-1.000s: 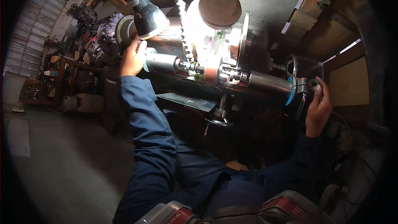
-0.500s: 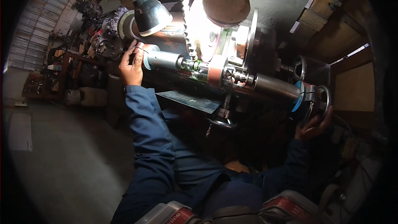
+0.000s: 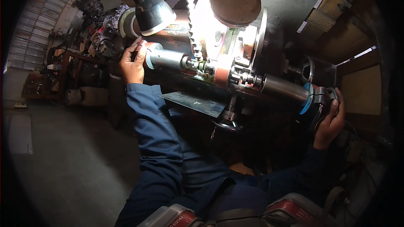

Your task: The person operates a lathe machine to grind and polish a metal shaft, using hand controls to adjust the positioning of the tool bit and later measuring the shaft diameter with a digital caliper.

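A bench machine with two metal cylinders stretches across the upper middle. My left hand [image 3: 134, 65] is closed round the reddish end piece [image 3: 144, 45] beyond the left cylinder [image 3: 169, 60]. My right hand [image 3: 330, 122] grips the metal handwheel [image 3: 332, 94] at the far right end, its fingers over the outer edge. Next to that wheel sit a split metal clamp [image 3: 320, 96] and a blue ring [image 3: 307, 99] on the right cylinder [image 3: 284, 89]. Between the cylinders stands a reddish-brown block [image 3: 221, 77], with small bright shafts on both sides.
A black lamp [image 3: 151, 12] and a beige lamp [image 3: 236, 0] hang over the machine, beside a segmented hose [image 3: 190, 21]. Below lie a sheet-metal plate [image 3: 195, 103] and a lower handwheel [image 3: 227, 126]. Cluttered shelving [image 3: 78, 61] stands at left.
My right hand has moved up from the lower side of the end handwheel to its outer right side, and the wheel looks turned. My left hand stays on the reddish end piece.
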A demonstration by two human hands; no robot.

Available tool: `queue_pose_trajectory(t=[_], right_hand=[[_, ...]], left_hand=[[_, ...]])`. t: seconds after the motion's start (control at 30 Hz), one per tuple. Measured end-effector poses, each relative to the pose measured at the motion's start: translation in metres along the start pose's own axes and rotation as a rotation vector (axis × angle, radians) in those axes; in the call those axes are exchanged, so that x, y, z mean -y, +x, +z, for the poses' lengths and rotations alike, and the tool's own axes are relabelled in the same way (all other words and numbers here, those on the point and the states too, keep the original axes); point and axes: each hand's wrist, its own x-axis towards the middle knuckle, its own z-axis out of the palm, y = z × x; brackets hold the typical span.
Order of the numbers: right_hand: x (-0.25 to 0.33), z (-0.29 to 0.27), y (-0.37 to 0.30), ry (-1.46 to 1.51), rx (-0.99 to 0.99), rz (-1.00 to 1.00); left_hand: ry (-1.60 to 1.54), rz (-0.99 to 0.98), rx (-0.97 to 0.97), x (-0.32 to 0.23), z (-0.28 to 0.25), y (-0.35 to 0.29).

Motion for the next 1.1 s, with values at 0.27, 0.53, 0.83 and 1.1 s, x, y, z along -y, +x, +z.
queue_pose_trajectory(t=[0.27,0.53,0.83,1.1], right_hand=[[0.015,-0.006,0.029,-0.031,0.256,0.257],[0.005,-0.002,0.006,-0.015,0.069,0.054],[-0.059,0.021,-0.047,-0.143,-0.342,-0.247],[-0.033,0.013,-0.032,-0.033,-0.248,-0.174]], left_hand=[[-0.03,-0.009,-0.016,0.006,-0.002,0.001],[-0.007,-0.006,-0.026,0.002,0.0,0.001],[-0.001,-0.015,0.017,0.008,-0.006,0.001],[0.082,-0.045,-0.015,0.006,-0.009,0.002]])
